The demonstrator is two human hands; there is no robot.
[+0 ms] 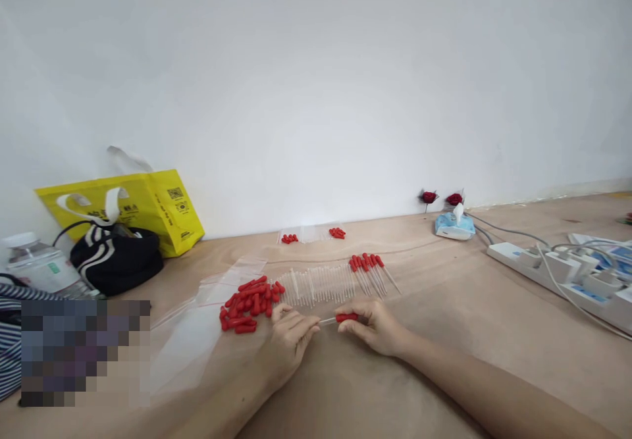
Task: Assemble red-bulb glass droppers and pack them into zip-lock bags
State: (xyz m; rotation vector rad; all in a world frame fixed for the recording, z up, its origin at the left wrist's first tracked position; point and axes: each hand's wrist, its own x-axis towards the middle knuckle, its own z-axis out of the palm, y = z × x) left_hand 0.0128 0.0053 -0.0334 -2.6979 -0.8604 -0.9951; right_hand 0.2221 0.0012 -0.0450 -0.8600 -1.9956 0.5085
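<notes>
Between my hands lies a thin clear dropper tube (327,322) whose right end meets a red rubber bulb (346,318); how far it sits inside, I cannot tell. My left hand (293,330) pinches the tube's left end. The bulb is held between the thumb and fingers of my right hand (376,326). Just beyond, a row of bare dropper tubes (318,285) lies side by side on the wooden table (444,334). To its right are several droppers with red bulbs (366,263) on their far ends. A heap of loose red bulbs (247,304) is left of the row.
Clear plastic bags (190,340) lie beside the heap. More small red bulbs (338,233) rest near the wall. On the left stand a yellow bag (162,205), a black pouch (118,261) and a plastic bottle (42,264). Tissues (454,227) and a power strip (557,274) are on the right.
</notes>
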